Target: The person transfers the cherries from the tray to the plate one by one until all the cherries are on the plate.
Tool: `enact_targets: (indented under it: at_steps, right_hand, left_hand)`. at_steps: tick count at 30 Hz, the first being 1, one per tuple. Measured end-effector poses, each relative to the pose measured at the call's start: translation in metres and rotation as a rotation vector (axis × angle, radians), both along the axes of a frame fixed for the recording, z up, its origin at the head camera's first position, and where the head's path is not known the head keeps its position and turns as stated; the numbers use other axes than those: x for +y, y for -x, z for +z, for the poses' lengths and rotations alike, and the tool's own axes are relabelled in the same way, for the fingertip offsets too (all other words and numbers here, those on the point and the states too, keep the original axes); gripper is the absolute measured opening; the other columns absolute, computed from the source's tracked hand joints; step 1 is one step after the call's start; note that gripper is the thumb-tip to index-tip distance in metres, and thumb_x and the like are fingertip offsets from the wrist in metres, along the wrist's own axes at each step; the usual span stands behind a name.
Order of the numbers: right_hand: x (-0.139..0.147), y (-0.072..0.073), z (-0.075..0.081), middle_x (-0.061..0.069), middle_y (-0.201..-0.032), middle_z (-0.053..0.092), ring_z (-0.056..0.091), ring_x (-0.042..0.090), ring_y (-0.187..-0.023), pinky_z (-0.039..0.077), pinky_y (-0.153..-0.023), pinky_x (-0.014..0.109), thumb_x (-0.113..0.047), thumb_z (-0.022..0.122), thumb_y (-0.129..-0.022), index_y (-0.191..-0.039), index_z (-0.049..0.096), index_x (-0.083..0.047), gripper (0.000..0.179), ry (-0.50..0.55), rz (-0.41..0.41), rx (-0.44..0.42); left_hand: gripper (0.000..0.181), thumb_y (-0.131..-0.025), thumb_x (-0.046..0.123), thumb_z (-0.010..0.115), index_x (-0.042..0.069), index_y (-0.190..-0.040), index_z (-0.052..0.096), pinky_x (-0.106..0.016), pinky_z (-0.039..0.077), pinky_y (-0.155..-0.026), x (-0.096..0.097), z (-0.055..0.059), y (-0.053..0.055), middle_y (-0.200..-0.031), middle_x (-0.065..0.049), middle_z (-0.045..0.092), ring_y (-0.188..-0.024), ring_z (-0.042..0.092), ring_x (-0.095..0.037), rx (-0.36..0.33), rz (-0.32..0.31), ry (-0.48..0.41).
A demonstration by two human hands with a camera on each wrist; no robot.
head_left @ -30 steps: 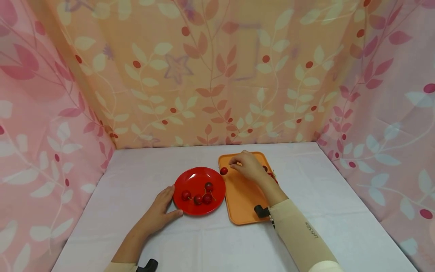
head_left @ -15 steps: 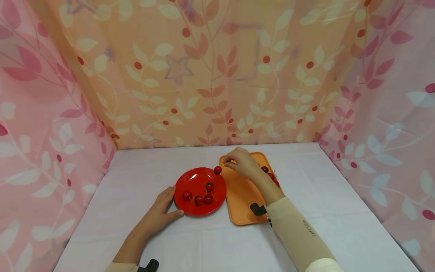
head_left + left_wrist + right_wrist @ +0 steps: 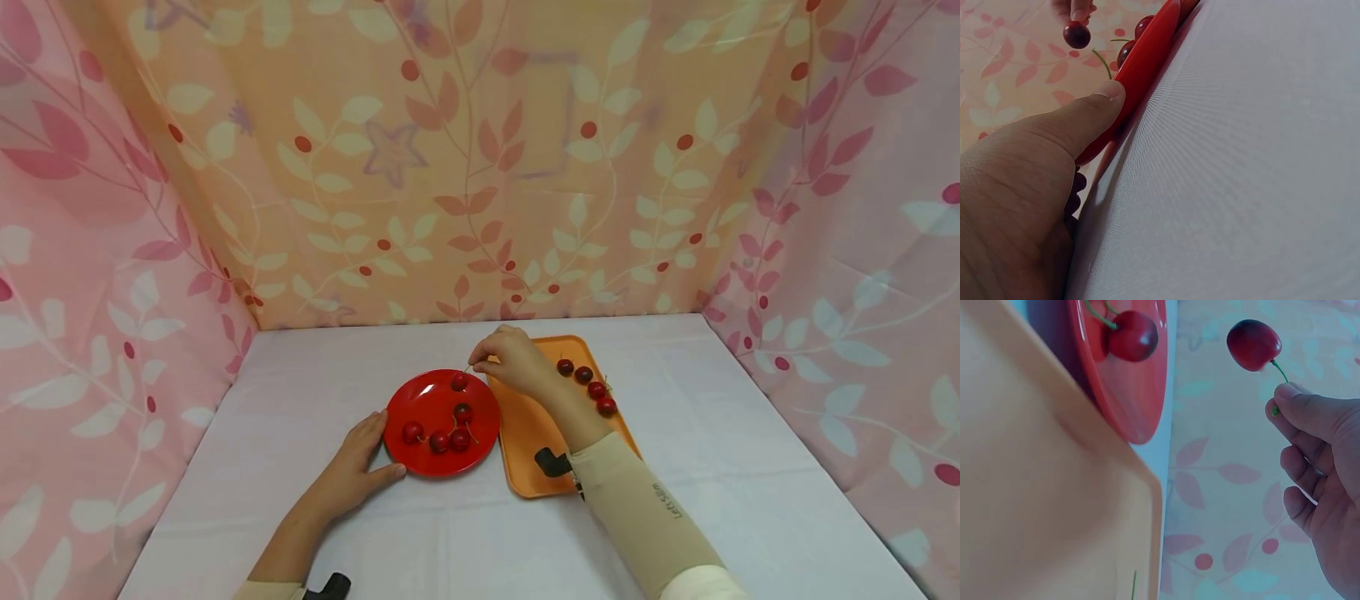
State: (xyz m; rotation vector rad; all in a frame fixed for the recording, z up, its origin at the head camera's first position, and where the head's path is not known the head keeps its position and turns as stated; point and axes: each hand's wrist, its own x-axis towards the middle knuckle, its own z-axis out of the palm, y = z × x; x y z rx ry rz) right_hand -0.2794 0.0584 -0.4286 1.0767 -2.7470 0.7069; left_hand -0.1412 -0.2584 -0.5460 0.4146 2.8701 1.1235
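My right hand [image 3: 512,360] pinches the thin green stem of a dark red cherry [image 3: 459,381] between thumb and forefinger. In the right wrist view that cherry [image 3: 1254,345] dangles apart from the fingers, and in the head view it overlaps the far right part of the red plate [image 3: 422,402]. Several more cherries [image 3: 439,441], some with stems, lie on this plate. At the plate's left side rests my left hand [image 3: 351,467], thumb spread from the fingers; the left wrist view shows the thumb [image 3: 1094,112] against the plate's rim.
An orange tray [image 3: 525,450] stands right beside the plate, with several cherries [image 3: 596,389] along its right edge, partly behind my right forearm. A loose stem [image 3: 1134,585] lies on it. White cloth [image 3: 420,542] covers the table; patterned curtains [image 3: 465,167] enclose the back and sides.
My right hand has carried the cherry leftward from over the tray to over the plate. The tray's cherries have come into fuller view. The left hand and plate have stayed put.
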Motion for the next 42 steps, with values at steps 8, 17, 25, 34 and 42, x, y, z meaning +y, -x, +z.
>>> enact_targets:
  at_steps: [8, 17, 25, 34, 42]
  right_hand:
    - [-0.016, -0.009, -0.001, -0.017, -0.092, 0.072, 0.051, 0.009, -0.095, 0.045, -0.086, 0.031, -0.023, 0.077, -0.094, -0.099, 0.081, -0.028, 0.008, -0.027, -0.019, -0.059]
    - [-0.03, -0.013, -0.011, -0.017, -0.088, 0.07, 0.051, 0.009, -0.089, 0.047, -0.08, 0.027, -0.026, 0.077, -0.093, -0.097, 0.081, -0.027, 0.005, -0.045, 0.036, -0.046]
    - [-0.037, -0.017, -0.022, -0.018, -0.087, 0.068, 0.052, 0.009, -0.09, 0.049, -0.078, 0.024, -0.026, 0.077, -0.094, -0.099, 0.081, -0.028, 0.006, -0.061, 0.032, -0.108]
    - [-0.043, -0.02, -0.034, -0.018, -0.086, 0.066, 0.052, 0.008, -0.09, 0.048, -0.077, 0.023, -0.029, 0.078, -0.092, -0.098, 0.081, -0.029, 0.006, -0.083, 0.04, -0.129]
    - [-0.044, -0.023, -0.041, -0.019, -0.087, 0.066, 0.052, 0.009, -0.09, 0.051, -0.075, 0.02, -0.028, 0.078, -0.093, -0.099, 0.08, -0.03, 0.007, -0.078, 0.048, -0.182]
  left_hand:
    - [0.104, -0.086, 0.057, 0.075, 0.015, -0.165, 0.022, -0.063, 0.027, -0.12, 0.0, 0.002, -0.001, -0.169, -0.009, 0.026, -0.156, 0.019, -0.034, -0.025, 0.008, 0.005]
    - [0.103, -0.087, 0.056, 0.076, 0.015, -0.165, 0.022, -0.064, 0.027, -0.12, 0.0, 0.002, 0.002, -0.169, -0.008, 0.026, -0.156, 0.019, -0.034, -0.019, 0.004, -0.001]
    - [0.103, -0.087, 0.055, 0.076, 0.016, -0.165, 0.021, -0.063, 0.026, -0.121, -0.001, 0.002, 0.001, -0.17, -0.007, 0.024, -0.156, 0.017, -0.033, -0.027, 0.003, -0.007]
    - [0.103, -0.087, 0.057, 0.075, 0.015, -0.165, 0.022, -0.063, 0.027, -0.12, -0.001, 0.002, 0.001, -0.169, -0.007, 0.025, -0.156, 0.018, -0.034, -0.018, -0.004, -0.001]
    - [0.104, -0.086, 0.058, 0.074, 0.019, -0.165, 0.019, -0.065, 0.028, -0.12, 0.0, 0.003, 0.001, -0.171, -0.005, 0.022, -0.157, 0.015, -0.033, -0.057, 0.005, 0.002]
